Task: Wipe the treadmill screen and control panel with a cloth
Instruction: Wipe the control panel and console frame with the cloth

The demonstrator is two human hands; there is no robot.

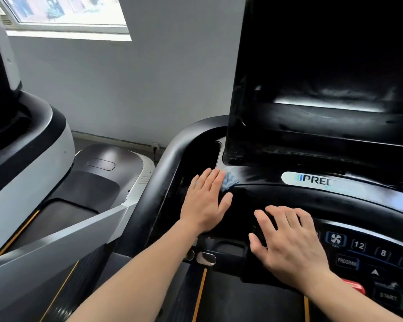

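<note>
The treadmill's big black screen (323, 66) stands upright at the top right, dark, with light streaks across its lower part. Below it curves the black control panel (370, 252) with lit buttons. My left hand (205, 201) lies flat on the console's left end, just under the screen's lower left corner, pressing down a small blue cloth (230, 181). Only a bit of cloth shows past the fingertips. My right hand (286, 238) rests palm down on the panel's left part, fingers spread, holding nothing.
A black curved handlebar (172, 159) wraps the console's left side. A red safety clip (356, 287) sits near the START button. A second, white-and-black treadmill (44, 147) stands close on the left. A grey wall and a window (68, 15) are behind.
</note>
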